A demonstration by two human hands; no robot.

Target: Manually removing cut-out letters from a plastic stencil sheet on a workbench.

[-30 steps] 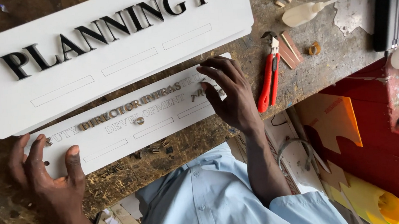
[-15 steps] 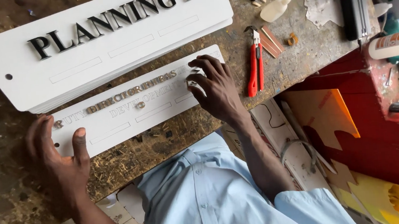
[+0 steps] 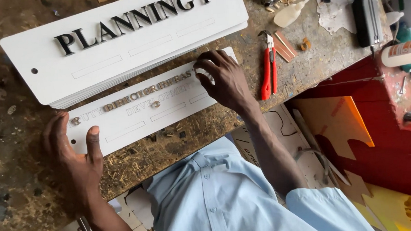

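Two signs on the bench

Small sign (image 3: 166, 109) lies in front of the big sign stack (image 3: 126, 43); left hand (image 3: 74, 155) on its left end, right hand (image 3: 224, 77) on its right, pliers (image 3: 268, 69) further right.

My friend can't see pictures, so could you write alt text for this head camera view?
A person's right hand presses small metallic letters onto a white sign plate on a worn workbench, while the left hand steadies the plate's end. A stack of larger lettered plates and red pliers lie nearby.

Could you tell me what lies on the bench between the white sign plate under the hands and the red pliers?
In the head view, only bare, scuffed bench separates the sign plate from the red pliers.
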